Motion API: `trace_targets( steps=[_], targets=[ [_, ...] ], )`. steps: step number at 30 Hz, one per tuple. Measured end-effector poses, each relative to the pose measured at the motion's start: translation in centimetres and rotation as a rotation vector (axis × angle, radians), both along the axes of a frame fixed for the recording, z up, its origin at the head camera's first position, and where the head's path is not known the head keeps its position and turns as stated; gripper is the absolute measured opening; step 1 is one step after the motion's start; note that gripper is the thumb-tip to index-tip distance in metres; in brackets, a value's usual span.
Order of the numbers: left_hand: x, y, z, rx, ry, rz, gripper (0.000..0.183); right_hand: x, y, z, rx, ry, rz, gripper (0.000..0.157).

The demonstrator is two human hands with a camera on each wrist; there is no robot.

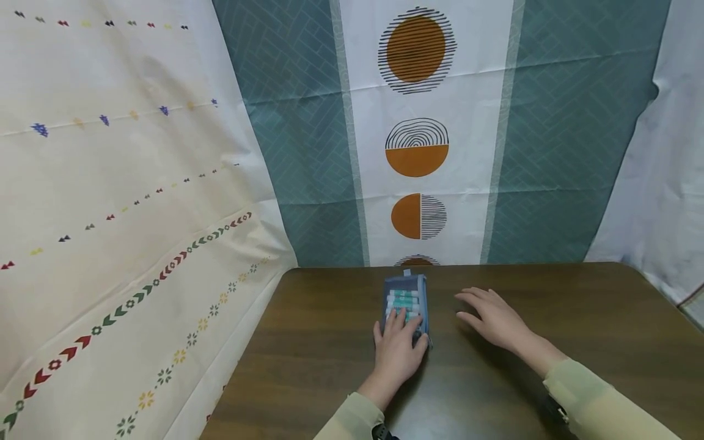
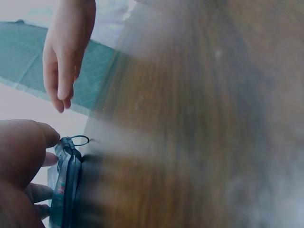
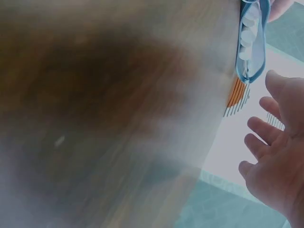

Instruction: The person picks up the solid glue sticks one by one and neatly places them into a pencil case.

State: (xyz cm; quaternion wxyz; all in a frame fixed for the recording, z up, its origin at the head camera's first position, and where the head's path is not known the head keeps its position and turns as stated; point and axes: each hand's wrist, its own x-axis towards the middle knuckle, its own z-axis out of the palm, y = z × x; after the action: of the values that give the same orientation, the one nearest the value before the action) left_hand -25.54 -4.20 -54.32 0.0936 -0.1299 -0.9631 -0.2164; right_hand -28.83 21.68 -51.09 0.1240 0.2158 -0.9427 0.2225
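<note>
A blue zip pouch [image 1: 390, 291] with a see-through front lies on the table, and several white and green tubes [image 1: 404, 300] show inside it. My left hand [image 1: 397, 357] rests on its near part, fingers spread, covering some of the tubes. In the left wrist view, a small loop [image 2: 80, 140] sticks out from the end of the pouch by the thumb. My right hand [image 1: 495, 321] hovers to the right of the pouch, apart from it, fingers extended and holding nothing. White round tube ends [image 3: 247, 37] are visible through the pouch's gaping side in the right wrist view.
The brown wooden table [image 1: 308, 354] reaches back to a hanging teal and white cloth [image 1: 302, 153] with orange circles. A cream patterned cloth [image 1: 137, 214] hangs along the left side, and a white cloth [image 1: 660, 201] hangs at the right.
</note>
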Motion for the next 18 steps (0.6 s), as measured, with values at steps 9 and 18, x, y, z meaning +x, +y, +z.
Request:
trace_targets(
  steps=[9, 18],
  targets=[
    [-0.6, -1.2, 0.6, -0.143, 0.007, -0.076, 0.051, 1.5, 1.6, 0.1, 0.039, 0.044, -0.013, 0.054],
    [-0.3, -2.3, 1.1, -0.168, 0.012, -0.084, 0.058, 3.3, 2.5, -0.1, 0.044, 0.055, -0.02, 0.062]
  ],
)
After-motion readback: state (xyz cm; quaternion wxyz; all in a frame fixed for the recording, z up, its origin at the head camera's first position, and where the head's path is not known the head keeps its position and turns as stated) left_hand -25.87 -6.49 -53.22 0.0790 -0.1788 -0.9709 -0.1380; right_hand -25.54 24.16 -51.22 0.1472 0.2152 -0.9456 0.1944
